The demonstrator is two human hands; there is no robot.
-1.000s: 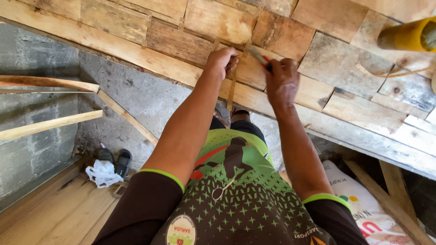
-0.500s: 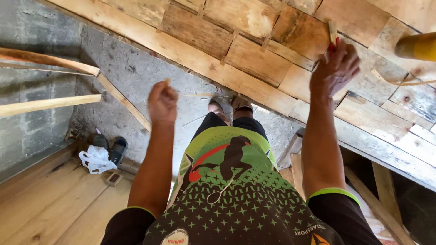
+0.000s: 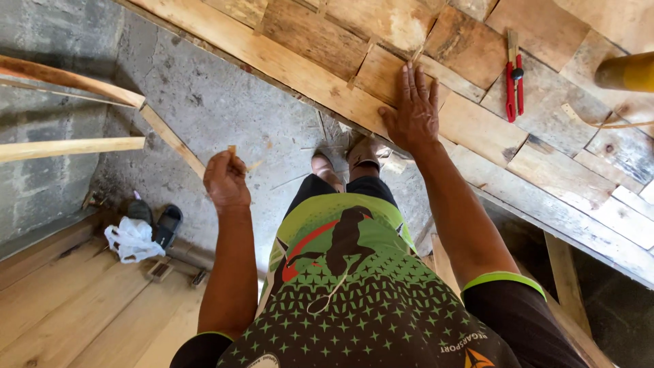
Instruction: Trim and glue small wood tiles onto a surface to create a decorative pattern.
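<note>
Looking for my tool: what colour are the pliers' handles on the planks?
Red, on the pliers; head view.

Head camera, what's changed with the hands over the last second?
Both hands left the spot on the plank wall where they worked together. The left hand drew back, pinching a small wood sliver. The right hand set the red pliers on the planks and now lies flat beside them. Sandals and bag unmoved.

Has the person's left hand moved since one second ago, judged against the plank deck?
Yes. The left hand has come off the plank deck and dropped back toward the body, now pinching a small wood sliver over the concrete floor.
</note>
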